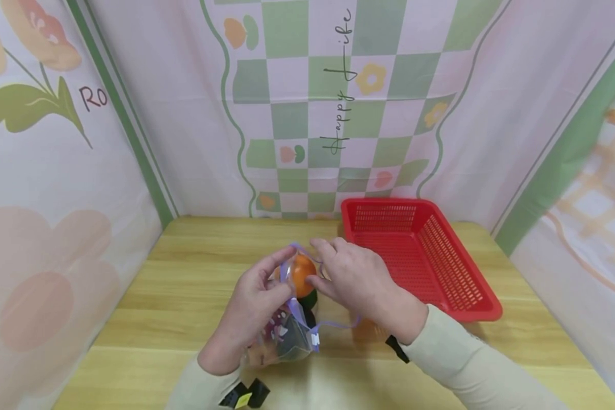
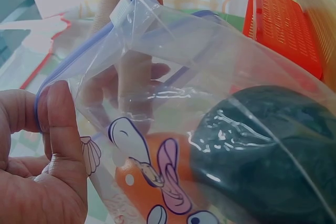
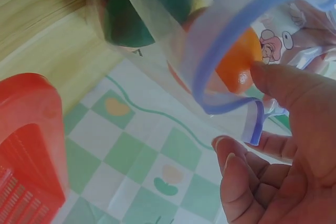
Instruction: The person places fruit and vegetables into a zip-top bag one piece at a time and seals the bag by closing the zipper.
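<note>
A clear zip bag (image 1: 293, 344) with a lilac zip rim and cartoon print stands on the table, its mouth spread. The left hand (image 1: 253, 304) pinches its rim between thumb and fingers, as the left wrist view also shows. An orange (image 1: 302, 275) sits at the bag's mouth, beside a dark green rounded thing (image 2: 265, 153) seen through the plastic. At the opening, the right hand (image 1: 361, 279) has its thumb by the orange, apparently touching it. Its other fingers (image 3: 236, 182) are loosely bent outside the rim, near the bag's corner. A white slider (image 1: 315, 339) hangs at the near end.
A red perforated basket (image 1: 484, 290) stands on the right of the wooden table (image 1: 184, 285). Printed cloth (image 1: 195, 114) hangs behind and on both sides. Black straps (image 1: 397, 348) are on the wrists.
</note>
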`<state>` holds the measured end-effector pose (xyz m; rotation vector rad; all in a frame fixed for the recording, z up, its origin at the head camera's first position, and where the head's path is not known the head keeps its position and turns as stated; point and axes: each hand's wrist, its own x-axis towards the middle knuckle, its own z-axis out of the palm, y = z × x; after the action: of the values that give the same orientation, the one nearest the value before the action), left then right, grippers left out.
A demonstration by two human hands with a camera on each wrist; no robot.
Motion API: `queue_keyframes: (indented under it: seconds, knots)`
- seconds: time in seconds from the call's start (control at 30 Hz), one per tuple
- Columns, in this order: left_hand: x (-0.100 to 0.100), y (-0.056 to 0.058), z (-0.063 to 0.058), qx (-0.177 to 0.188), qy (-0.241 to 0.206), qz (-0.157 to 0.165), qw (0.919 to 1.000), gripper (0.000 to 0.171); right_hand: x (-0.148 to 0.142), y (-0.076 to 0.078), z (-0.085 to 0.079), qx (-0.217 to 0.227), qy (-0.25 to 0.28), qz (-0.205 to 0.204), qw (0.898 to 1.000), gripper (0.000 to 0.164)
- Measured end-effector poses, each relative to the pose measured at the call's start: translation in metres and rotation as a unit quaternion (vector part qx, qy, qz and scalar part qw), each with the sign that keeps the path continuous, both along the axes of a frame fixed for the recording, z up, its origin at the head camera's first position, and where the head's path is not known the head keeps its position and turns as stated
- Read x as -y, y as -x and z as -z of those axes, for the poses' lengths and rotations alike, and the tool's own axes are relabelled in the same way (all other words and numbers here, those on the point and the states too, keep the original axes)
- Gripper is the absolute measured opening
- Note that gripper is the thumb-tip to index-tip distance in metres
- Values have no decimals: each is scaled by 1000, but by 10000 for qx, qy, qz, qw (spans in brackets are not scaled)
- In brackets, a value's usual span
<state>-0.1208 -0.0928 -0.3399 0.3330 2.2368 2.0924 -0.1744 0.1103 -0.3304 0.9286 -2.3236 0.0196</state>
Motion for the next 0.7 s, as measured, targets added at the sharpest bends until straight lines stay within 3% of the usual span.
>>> queue_keyframes:
  seconds: [0.27, 0.53, 0.7]
  knots:
    - [1, 0, -1, 11, -78, 118, 9999, 55, -1, 0, -5, 344, 243, -180, 9990, 40]
    - [3, 0, -2, -25, -112, 86, 9999, 57, -1, -2, -9, 1136, 268, -153, 9930, 20]
    - [5, 0, -3, -51, -143, 88, 9998, 57, -2, -4, -13, 1632, 367, -212, 9857, 18]
